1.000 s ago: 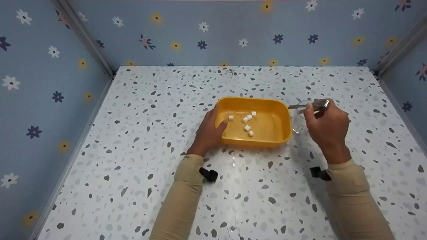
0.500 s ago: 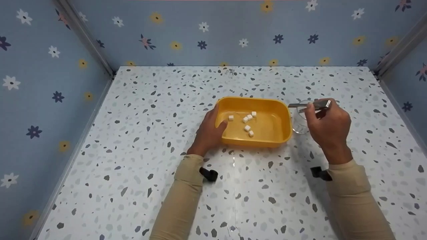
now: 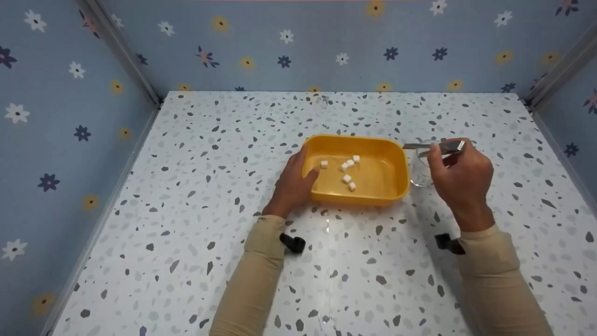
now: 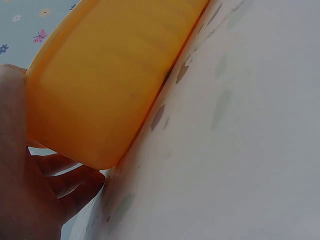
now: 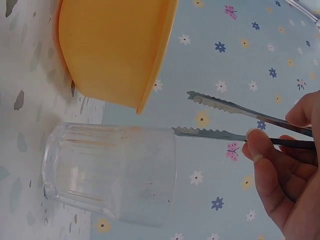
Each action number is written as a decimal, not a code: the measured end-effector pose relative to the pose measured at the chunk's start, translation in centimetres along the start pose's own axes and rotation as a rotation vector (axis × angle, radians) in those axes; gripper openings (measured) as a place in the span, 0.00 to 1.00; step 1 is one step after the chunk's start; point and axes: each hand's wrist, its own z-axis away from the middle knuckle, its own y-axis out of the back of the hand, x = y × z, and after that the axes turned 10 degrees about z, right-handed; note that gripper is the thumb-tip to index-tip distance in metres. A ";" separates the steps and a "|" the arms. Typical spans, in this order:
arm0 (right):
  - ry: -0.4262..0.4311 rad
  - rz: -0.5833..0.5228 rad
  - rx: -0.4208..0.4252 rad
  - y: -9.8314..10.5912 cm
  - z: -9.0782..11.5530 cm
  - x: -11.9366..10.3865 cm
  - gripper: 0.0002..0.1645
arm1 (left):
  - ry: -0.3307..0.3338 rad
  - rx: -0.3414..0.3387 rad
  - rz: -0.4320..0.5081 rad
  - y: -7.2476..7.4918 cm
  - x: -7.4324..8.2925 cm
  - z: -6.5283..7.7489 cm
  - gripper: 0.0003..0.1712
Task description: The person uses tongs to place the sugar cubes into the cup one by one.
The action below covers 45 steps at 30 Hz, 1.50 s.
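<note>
- On the speckled table (image 3: 210, 186), a yellow tub (image 3: 359, 200) lies flat, six white cubes (image 3: 350, 163) scattered over its floor, well apart from the rim except the leftmost, which sits near the thumb.
- At the tub's left end, the left hand (image 3: 293, 184) grips the wall, thumb over the rim and fingers along the outside.
- Just right of the tub, a clear glass (image 5: 125, 175) stands upright; above it the right hand (image 3: 464, 179) pinches metal tongs (image 5: 212, 134), whose two arms stand apart with nothing between their toothed tips.
- One tip lines up with the glass's rim in the right wrist view; a careless sweep there could knock the glass over, since it has no hand on it.
- A hard squeeze on a small cube could make it slip or shoot from the teeth; I judge the three bunched cubes the likeliest to be nudged together.
- If the left hand pulled or leaned, the tub could slide or tip and roll the cubes about.
- Partly hidden behind the right hand, the glass is hard to read from above; a pale patch low inside could be a reflection or contents, and I cannot tell.
- Whether the tongs touch the rim is also unclear, and the left wrist view shows no cubes.
</note>
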 end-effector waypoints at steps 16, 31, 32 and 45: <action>0.038 -0.017 -0.033 -0.7 0.5 -0.6 0.15 | 0.009 0.004 0.008 -0.1 -0.1 -0.1 0.41; 0.115 -0.039 -0.084 -1.4 0.9 -0.8 0.15 | -0.004 0.007 0.011 0.1 0.2 0.1 0.41; 0.116 -0.038 -0.090 -1.4 1.0 -0.8 0.15 | -0.002 0.006 0.011 0.0 0.2 0.1 0.41; 0.147 -0.052 -0.139 -1.8 1.4 -1.3 0.13 | -0.001 0.012 0.016 -0.1 0.0 0.0 0.41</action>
